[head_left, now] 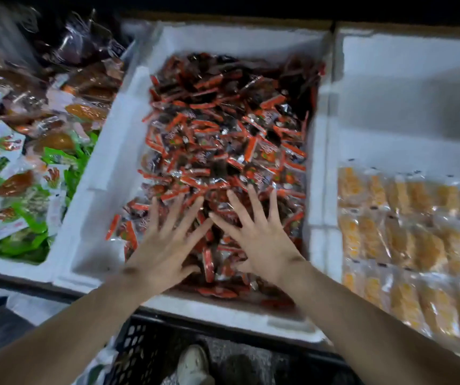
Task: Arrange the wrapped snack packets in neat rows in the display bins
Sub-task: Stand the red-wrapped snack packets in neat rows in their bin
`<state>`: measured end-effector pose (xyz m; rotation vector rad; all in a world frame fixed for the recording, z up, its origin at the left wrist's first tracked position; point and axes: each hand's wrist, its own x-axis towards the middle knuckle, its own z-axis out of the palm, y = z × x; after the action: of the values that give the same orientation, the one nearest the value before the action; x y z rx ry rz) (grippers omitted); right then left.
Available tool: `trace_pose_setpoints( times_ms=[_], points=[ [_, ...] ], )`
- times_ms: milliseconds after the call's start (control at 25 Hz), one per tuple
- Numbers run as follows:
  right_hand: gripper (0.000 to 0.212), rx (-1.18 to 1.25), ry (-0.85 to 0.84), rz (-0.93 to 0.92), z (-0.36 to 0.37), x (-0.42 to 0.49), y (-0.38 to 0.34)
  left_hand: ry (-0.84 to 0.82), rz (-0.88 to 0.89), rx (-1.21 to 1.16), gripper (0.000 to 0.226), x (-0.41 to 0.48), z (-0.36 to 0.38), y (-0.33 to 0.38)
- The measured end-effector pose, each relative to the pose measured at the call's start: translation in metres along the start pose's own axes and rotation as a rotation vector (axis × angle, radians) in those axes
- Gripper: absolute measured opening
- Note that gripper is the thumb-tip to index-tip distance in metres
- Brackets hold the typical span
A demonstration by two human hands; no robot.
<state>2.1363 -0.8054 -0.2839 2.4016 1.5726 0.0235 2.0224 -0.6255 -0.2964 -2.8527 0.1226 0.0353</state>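
Note:
A white foam bin [103, 190] in the middle holds a loose heap of small red-and-clear snack packets [223, 129]. My left hand [165, 245] lies flat on the near part of the heap, fingers spread and straight. Beside it, my right hand [259, 234] presses on the packets the same way, fingers splayed. The two hands nearly touch at the index fingers. Neither hand grips a packet. Packets under the palms are hidden.
The foam bin on the right [389, 87] has rows of orange-yellow wrapped snacks [406, 240] along its near half. A left bin [12, 266] is filled with green, white and brown packets [23, 168]. A black plastic crate [145, 354] and a shoe [194, 362] are below.

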Motion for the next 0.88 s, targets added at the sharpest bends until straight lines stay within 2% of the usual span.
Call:
trace_pose_setpoints(
  times_ms=[160,360,560,880],
  points=[
    [0.107,-0.101,0.01,0.006,0.011,0.049,0.032,-0.031,0.031,0.035,0.12,0.045,0.023,-0.04],
    [0.103,-0.173,0.145,0.065,0.018,0.091,0.076,-0.026,0.004,-0.016,0.105,0.104,0.032,-0.07],
    [0.105,-0.23,0.237,0.128,0.02,0.127,0.113,-0.007,-0.034,0.054,0.103,0.156,0.026,-0.093],
    [0.104,-0.122,0.241,0.274,0.014,0.167,0.155,0.101,-0.072,0.108,0.103,0.216,0.026,-0.122]
  ],
)
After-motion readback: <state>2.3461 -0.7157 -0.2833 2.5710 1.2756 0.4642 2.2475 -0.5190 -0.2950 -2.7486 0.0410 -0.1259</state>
